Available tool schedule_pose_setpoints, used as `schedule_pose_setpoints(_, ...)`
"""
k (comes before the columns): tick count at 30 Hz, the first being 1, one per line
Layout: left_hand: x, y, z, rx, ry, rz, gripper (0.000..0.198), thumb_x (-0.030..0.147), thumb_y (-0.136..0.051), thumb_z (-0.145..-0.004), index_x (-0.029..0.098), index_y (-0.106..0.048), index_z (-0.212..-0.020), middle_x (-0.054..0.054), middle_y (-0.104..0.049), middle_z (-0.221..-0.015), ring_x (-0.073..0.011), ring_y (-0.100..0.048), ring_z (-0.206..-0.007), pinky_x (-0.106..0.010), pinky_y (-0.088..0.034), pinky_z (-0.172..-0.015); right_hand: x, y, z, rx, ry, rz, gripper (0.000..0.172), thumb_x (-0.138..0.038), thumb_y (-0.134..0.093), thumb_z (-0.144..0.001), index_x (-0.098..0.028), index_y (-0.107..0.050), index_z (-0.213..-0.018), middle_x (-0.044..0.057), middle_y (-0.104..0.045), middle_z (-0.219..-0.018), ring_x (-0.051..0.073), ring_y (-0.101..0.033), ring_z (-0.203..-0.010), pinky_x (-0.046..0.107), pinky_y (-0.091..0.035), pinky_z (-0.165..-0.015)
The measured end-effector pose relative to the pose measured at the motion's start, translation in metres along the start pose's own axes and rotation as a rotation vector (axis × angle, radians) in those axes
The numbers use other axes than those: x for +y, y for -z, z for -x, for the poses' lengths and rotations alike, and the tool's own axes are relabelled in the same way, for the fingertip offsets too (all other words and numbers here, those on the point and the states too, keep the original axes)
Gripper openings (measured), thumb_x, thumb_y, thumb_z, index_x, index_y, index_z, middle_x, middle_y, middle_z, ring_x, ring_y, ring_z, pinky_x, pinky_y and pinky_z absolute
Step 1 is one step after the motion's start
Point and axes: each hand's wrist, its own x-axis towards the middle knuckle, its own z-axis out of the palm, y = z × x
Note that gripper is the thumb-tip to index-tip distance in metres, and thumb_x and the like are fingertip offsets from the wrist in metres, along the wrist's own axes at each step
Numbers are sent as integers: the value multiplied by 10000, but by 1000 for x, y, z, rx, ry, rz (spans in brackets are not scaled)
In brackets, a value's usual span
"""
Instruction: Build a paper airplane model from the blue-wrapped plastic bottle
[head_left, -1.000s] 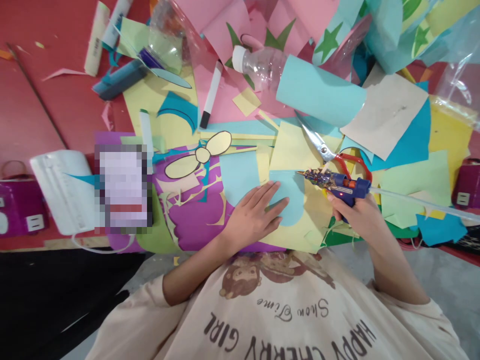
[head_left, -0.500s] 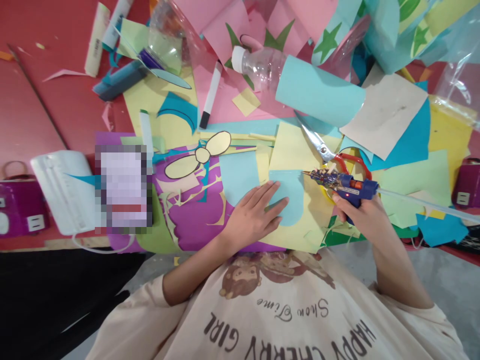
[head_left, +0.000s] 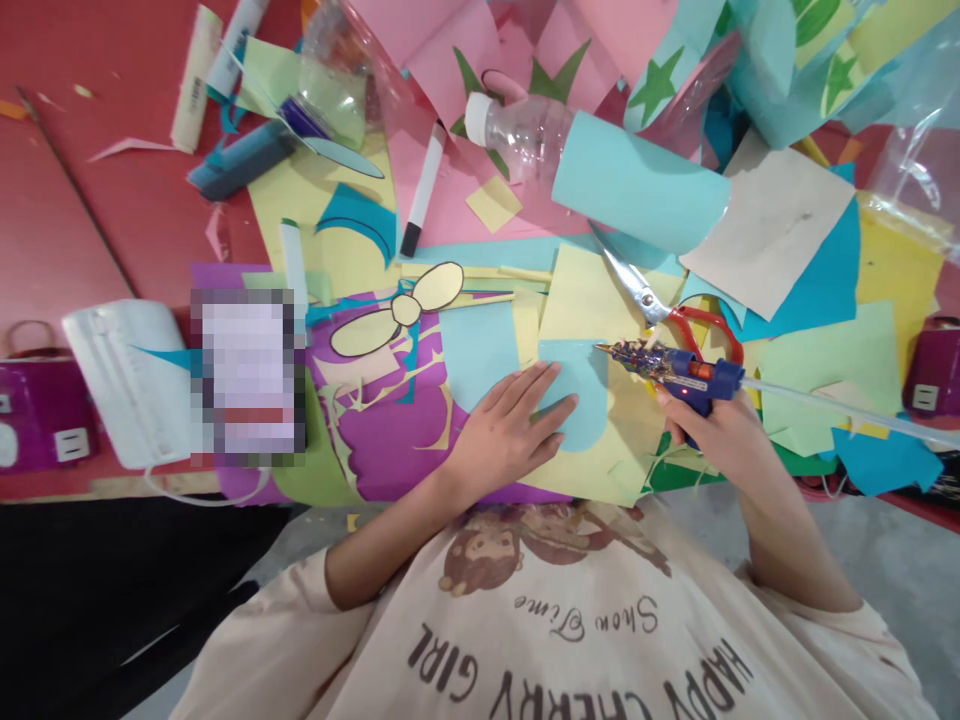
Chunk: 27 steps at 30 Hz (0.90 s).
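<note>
Under my splayed left fingers lies the round-cornered pale-blue paper, cut out but seemingly not yet stuck down, while my right fingers clamp the dark-blue plastic glue gun near its corner.

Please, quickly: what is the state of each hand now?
Left hand: open, resting on light-blue paper.
Right hand: closed, holding the glue gun.

two hands, one glue gun

Cream shirt, brown cartoon print, dark lettering.
</note>
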Motion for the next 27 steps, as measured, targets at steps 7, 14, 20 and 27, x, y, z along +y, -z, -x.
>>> schedule_pose_setpoints(7, 0, 0, 0, 24, -10, -8, 342, 274, -575, -892, 203, -612, -1224, -179, -563, -1384, -304, -537, -1302, -431, -485, -1030, -7, -12, -3, -47, 54, 12, 310, -483, -547, -831, -243, -520, -636, -19, -544, -483, 167, -538, -481, 303, -458, -514)
schedule_pose_setpoints(14, 0, 1, -1, 18, -10, -7, 343, 279, -571, -894, 206, -612, -1227, -176, -564, -1384, -301, -531, -1310, -431, -484, -1033, 1, -4, -1, 1, 11, 7, 340, -491, -577, -794, -234, -528, -577, 2, -569, -456, 173, -554, -446, 310, -471, -498)
schedule_pose_setpoints(20, 0, -1, 0, 6, 2, 10, 359, 276, -564, -898, 215, -595, -1251, -166, -543, -1411, -292, -511, -1329, -432, -474, -1048, 8, 11, 4, 56, -73, -106, 265, -455, -630, -777, -200, -631, -709, 7, -583, -469, 173, -549, -438, 305, -453, -482)
schedule_pose_setpoints(27, 0, -2, 1, 60, -9, -31, 333, 297, -563, -903, 195, -613, -1216, -155, -593, -1358, -275, -545, -1297, -417, -468, -1056, 32, 45, -14, 280, 121, -174, 271, -418, -385, -791, -203, -549, -774, 125, -665, -660, 181, -505, -373, 368, -387, -438)
